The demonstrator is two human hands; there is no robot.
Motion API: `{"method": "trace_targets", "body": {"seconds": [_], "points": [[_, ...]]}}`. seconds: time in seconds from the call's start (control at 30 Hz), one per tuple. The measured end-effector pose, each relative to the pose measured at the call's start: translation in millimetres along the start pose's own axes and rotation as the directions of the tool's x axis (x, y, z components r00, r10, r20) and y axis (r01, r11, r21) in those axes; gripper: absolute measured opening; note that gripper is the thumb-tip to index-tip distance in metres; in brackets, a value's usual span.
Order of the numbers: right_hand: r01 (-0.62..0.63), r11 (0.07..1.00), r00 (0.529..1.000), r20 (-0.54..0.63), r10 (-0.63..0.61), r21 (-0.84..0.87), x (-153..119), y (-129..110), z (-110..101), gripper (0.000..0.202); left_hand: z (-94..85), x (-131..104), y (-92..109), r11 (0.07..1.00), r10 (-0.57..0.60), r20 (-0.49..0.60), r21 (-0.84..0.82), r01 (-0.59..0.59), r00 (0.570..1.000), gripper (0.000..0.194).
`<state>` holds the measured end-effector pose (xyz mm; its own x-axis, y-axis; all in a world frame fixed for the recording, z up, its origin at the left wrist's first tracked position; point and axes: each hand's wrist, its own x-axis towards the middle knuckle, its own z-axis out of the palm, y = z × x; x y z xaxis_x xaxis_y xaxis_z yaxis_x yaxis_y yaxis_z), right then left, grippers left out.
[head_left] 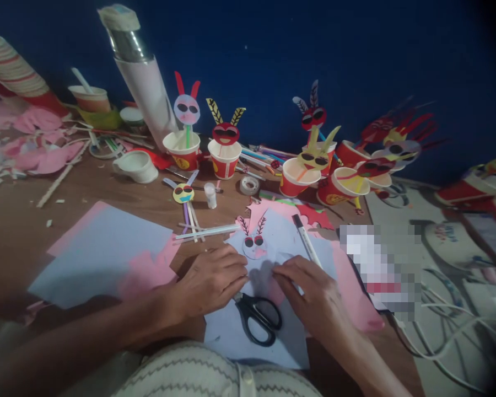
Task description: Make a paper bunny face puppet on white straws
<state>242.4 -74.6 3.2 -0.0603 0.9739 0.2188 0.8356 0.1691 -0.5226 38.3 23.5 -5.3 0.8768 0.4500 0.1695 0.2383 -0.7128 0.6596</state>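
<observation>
Our left hand [215, 275] and right hand [310, 289] curl near the paper face [254, 248] and scissors [259, 316]; we can't tell if they're pinching anything.

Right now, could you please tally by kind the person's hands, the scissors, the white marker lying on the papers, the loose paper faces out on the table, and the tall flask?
Hands: 2 (left hand, right hand)
Pairs of scissors: 1
White marker: 1
Loose paper faces: 2 (pale face, yellow face)
Tall flask: 1
Total: 7
</observation>
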Motion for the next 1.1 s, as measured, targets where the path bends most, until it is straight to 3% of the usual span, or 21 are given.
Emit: {"method": "trace_targets", "body": {"seconds": [0.17, 0.43, 0.73, 1.1], "points": [[0.060, 0.983, 0.998, 0.047, -0.053, -0.171, 20, 13, 8, 0.018, 4.9, -3, -8, 1.000, 0.004, -0.074, 0.003, -0.004, 0.997, 0.022], [0.014, 0.992, 0.992, 0.126, 0.002, -0.128, 29, 19, 12, 0.018, 13.7, -3, -11, 1.000, 0.016, -0.050, -0.017, -0.017, 0.999, 0.022], [-0.112, 0.980, 0.979, 0.151, 0.137, -0.163, 35, 12, 16, 0.012, 11.7, 1, -5, 0.965, 0.054, -0.019, 0.257, -0.047, 0.998, 0.019], [-0.164, 0.960, 0.958, 0.197, 0.210, -0.225, 44, 9, 16, 0.008, 15.1, 2, -7, 0.955, 0.068, -0.020, 0.290, -0.059, 0.998, 0.017]]}}
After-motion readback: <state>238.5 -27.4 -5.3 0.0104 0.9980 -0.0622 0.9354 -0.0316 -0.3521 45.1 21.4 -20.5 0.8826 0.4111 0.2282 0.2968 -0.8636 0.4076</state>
